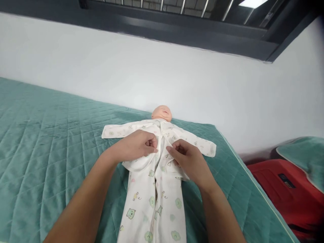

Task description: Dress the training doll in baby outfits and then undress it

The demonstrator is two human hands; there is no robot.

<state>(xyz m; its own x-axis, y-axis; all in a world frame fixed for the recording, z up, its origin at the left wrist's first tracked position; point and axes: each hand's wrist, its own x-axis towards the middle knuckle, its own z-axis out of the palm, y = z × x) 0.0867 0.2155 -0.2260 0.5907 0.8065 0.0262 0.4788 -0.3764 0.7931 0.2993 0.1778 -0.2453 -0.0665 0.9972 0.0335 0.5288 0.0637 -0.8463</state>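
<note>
A baby doll point(162, 113) lies on its back, dressed in a white printed baby shirt point(121, 130) with its sleeves spread to both sides. Below it are white baby pants point(141, 206) with green bear and cloud prints. My left hand point(140, 145) pinches the left front edge of the shirt. On the other side, my right hand point(186, 156) has the right front edge between thumb and fingers. The shirt front is parted between my hands and joined near the neck. The fingertips partly hide the cloth edges.
A green quilted bed cover point(63, 135) lies under the doll and reaches a white wall point(126, 71). Beyond the bed's right edge sits a red suitcase point(286, 189) with green cloth point(303, 155) over it. A dark window frame point(177, 30) with bars runs above.
</note>
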